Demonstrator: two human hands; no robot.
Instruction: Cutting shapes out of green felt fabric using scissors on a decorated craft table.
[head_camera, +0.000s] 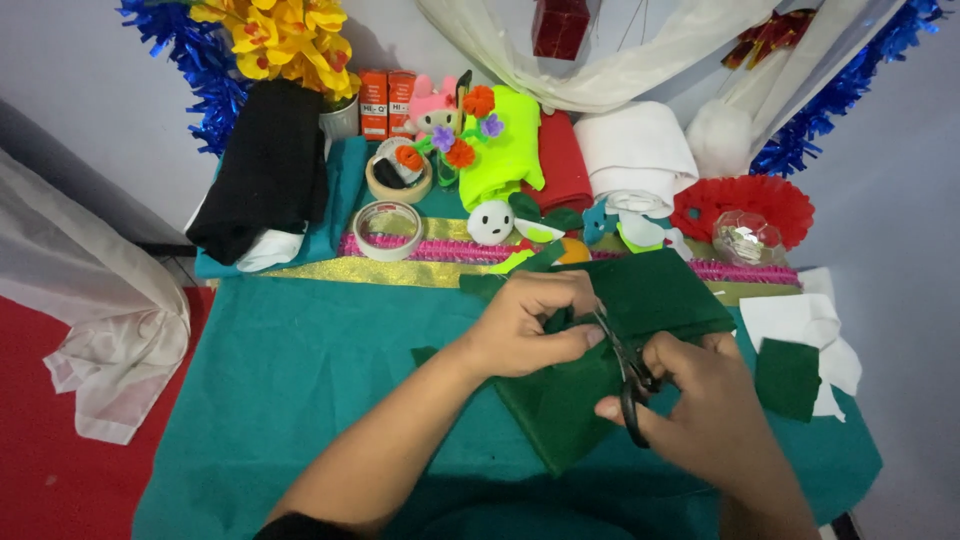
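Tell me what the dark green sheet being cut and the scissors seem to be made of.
The dark green sheet looks like felt: matte, soft, no shine, and it folds thickly under the left hand. The scissors in the right hand seem to have metal blades, dark with a faint gleam, and black handles, probably plastic, though the fingers hide much of them.

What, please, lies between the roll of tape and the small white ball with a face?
In the head view, only the pink fringed ribbon on the teal cloth lies between the roll of tape and the white ball.
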